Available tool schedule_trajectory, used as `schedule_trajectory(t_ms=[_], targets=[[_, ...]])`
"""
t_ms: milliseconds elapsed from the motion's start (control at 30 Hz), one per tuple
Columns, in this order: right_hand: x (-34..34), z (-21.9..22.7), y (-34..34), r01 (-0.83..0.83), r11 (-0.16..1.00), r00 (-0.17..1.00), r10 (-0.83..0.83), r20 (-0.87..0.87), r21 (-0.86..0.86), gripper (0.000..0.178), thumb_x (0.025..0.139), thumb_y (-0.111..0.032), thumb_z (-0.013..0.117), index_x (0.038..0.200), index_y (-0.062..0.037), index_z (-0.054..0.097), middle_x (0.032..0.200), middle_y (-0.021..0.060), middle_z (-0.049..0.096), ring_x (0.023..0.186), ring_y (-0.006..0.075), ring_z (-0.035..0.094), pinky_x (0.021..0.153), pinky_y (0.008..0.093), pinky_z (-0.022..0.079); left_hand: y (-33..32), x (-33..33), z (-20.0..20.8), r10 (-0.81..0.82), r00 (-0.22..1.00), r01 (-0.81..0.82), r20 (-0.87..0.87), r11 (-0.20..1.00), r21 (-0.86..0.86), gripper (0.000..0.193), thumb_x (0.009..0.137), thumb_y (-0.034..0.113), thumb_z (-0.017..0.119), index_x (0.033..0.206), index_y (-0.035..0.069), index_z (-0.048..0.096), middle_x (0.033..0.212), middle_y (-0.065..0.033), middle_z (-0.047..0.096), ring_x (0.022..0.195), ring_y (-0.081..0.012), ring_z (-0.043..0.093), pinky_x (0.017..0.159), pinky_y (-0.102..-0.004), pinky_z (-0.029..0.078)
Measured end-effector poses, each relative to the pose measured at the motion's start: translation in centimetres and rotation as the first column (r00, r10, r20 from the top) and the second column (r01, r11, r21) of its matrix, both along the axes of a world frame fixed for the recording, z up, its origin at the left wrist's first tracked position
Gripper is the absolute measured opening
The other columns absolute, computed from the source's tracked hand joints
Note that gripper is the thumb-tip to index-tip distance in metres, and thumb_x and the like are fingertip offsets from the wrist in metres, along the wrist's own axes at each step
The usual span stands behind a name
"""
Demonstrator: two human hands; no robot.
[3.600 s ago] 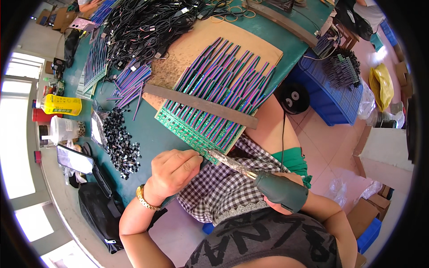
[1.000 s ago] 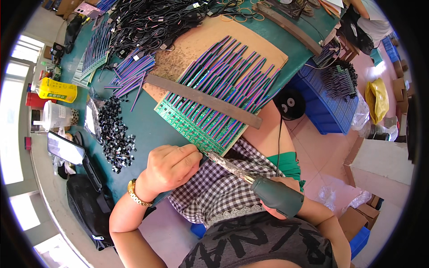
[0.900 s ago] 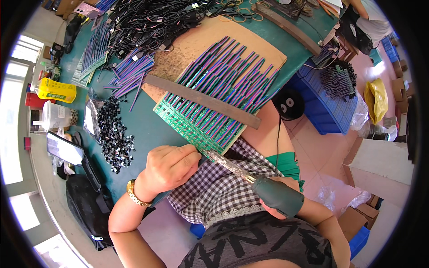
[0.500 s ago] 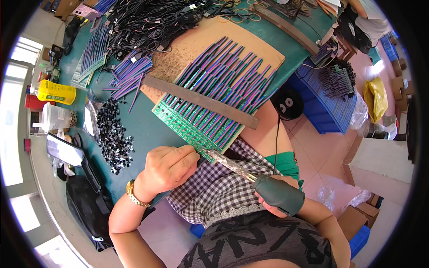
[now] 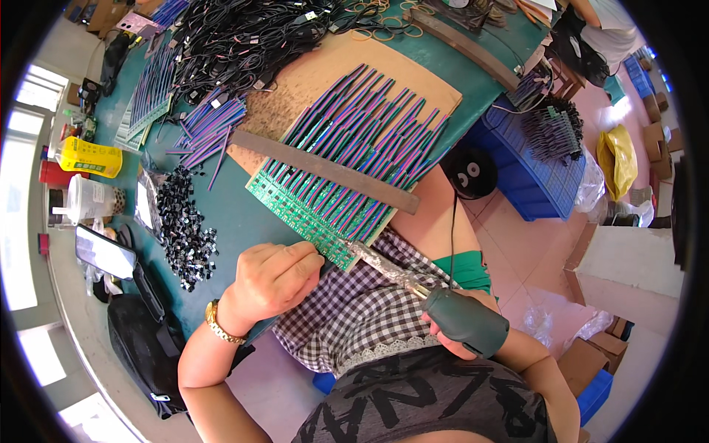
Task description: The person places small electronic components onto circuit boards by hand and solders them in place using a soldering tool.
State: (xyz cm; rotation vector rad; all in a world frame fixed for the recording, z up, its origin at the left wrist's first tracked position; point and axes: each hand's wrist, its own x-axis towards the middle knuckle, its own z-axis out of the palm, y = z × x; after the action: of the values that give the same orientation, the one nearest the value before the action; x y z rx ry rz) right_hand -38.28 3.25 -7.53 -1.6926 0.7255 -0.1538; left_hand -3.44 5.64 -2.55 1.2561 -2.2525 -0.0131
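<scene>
A green circuit board panel (image 5: 286,212) lies slanted at the table's near edge, with rows of multicoloured ribbon wires (image 5: 369,122) fanning away from it. Across the wires rests a flat brown bar (image 5: 325,171). My right hand (image 5: 447,341) is wrapped round the dark green handle of a soldering iron (image 5: 467,322); its crusted metal shaft reaches the board's near right part. Beside the board's near edge, my left hand (image 5: 277,279) is closed, thumb and fingers pressed together. Whatever its fingertips may hold is hidden.
A brown board (image 5: 425,70) lies under the wires. Left of it are loose ribbon wires (image 5: 210,122) and a heap of small black connectors (image 5: 188,229). Tangled black cables (image 5: 244,44) cover the far side. A blue crate (image 5: 517,173) stands at right.
The view has shifted slightly, moving the table and board a little left in the picture. The iron's tip has moved slightly right across the board. My left hand keeps its closed pose.
</scene>
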Motion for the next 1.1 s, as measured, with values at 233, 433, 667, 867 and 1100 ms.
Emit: schedule_trajectory(t_ms=[233,433,667,867,1100], targets=[[1.1,2.7,-1.1,0.02,0.957,0.976,0.044,0.212,-0.288,0.022,0.089,-0.015,0.063,0.108,-0.0039,0.065,0.089,0.0046,0.068,0.079,0.0185,0.065,0.068,0.0297,0.053,0.1,0.0,-0.1,-0.007,1.0,0.007,-0.011,1.0,-0.009,0.023,0.069,0.005,0.075,0.09,0.004,0.066,0.089,-0.0064,0.067,0.057,-0.0165,0.06,0.05,-0.0288,0.048],[1.8,2.4,-1.0,0.032,0.947,0.975,0.041,0.218,-0.32,0.024,0.079,-0.016,0.07,0.101,-0.0066,0.067,0.09,0.0075,0.069,0.076,0.02,0.066,0.067,0.0297,0.053,0.1,-0.1,-0.1,-0.009,1.0,0.009,0.006,1.0,0.0,0.023,0.068,0.005,0.075,0.089,0.004,0.066,0.09,-0.0068,0.067,0.057,-0.0167,0.06,0.05,-0.0287,0.048],[2.2,2.9,-1.6,0.03,0.902,0.967,0.082,0.241,-0.43,0.031,0.07,-0.017,0.074,0.099,-0.0082,0.068,0.088,0.0073,0.068,0.074,0.023,0.066,0.064,0.0305,0.052,0.1,0.0,0.0,-0.01,1.0,0.01,-0.003,1.0,-0.001,0.023,0.068,0.004,0.075,0.089,0.003,0.066,0.09,-0.007,0.066,0.057,-0.0163,0.059,0.05,-0.0285,0.048],[1.9,1.3,-1.4,0.078,0.936,0.953,0.03,0.3,-0.342,0.041,0.068,-0.021,0.075,0.104,-0.0038,0.066,0.089,0.007,0.068,0.072,0.0215,0.067,0.06,0.0289,0.052,0.0,0.0,-0.1,0.0,1.0,0.0,0.009,1.0,-0.001,0.024,0.067,0.004,0.075,0.089,0.003,0.066,0.089,-0.0071,0.067,0.056,-0.016,0.059,0.05,-0.0285,0.047],[-0.7,-1.8,0.6,-0.014,0.974,0.994,-0.01,0.107,0.227,0.044,0.069,-0.024,0.075,0.107,-0.0037,0.066,0.092,0.0079,0.068,0.072,0.0233,0.068,0.059,0.0307,0.053,-0.1,-0.1,0.1,-0.004,1.0,0.003,-0.012,1.0,-0.015,0.023,0.066,0.001,0.074,0.086,0.004,0.065,0.085,-0.0057,0.066,0.056,-0.0162,0.059,0.048,-0.0279,0.047]])
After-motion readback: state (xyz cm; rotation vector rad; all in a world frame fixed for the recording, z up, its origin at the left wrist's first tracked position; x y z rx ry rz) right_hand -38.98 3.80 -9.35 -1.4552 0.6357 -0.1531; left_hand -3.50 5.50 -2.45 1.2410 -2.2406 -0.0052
